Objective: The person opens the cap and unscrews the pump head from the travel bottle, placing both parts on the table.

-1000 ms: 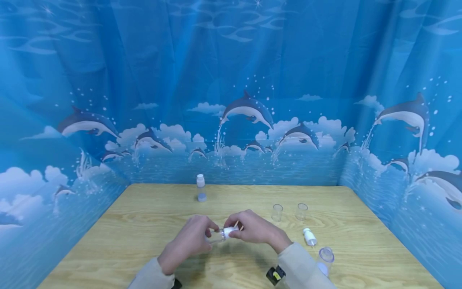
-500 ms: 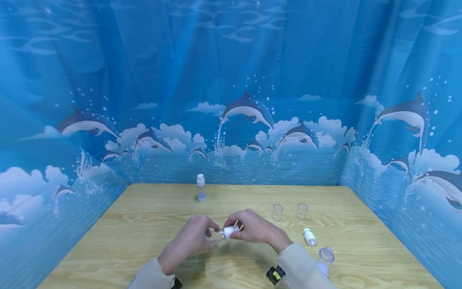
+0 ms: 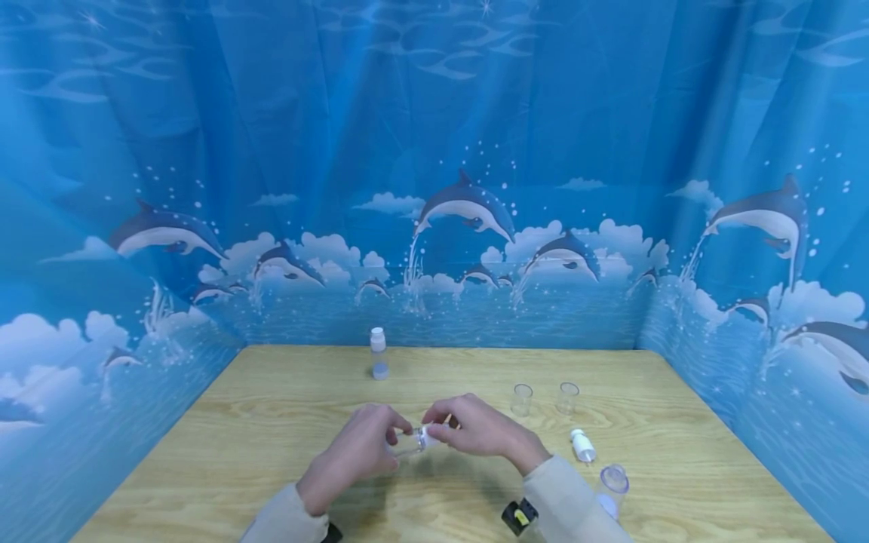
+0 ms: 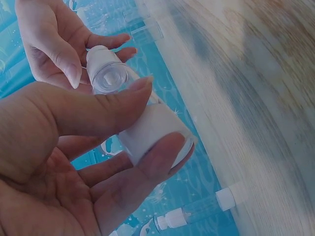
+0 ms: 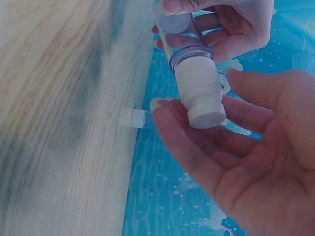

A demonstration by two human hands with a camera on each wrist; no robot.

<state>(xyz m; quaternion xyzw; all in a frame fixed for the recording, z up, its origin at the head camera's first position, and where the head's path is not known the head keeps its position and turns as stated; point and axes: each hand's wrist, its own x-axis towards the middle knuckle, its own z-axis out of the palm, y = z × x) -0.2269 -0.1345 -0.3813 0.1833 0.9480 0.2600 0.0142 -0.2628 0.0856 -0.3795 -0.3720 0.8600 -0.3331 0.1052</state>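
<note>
In the head view my left hand (image 3: 360, 446) grips a clear bottle (image 3: 409, 445) above the table's middle. Thumb and fingers pinch its white bottom end (image 4: 153, 129) in the left wrist view. A white pump top (image 5: 199, 83) sits at the bottle's other end, against the purplish clear rim. Around this top, my right hand (image 3: 483, 431) has its fingers spread. In the right wrist view the thumb of my right hand (image 5: 256, 172) stands apart from the top, with fingers behind and beside it; whether they touch it I cannot tell.
A white-topped bottle (image 3: 379, 353) stands at the back. Toward the right are two clear cups (image 3: 521, 401) (image 3: 567, 400), a white pump piece (image 3: 582, 445) lying down, and a clear container (image 3: 613, 486) by the right sleeve. A dolphin-print curtain (image 3: 434, 302) borders the table.
My right hand's fingers have loosened from the white top and shifted slightly, its thumb now farther forward. The left hand and bottle have stayed in place.
</note>
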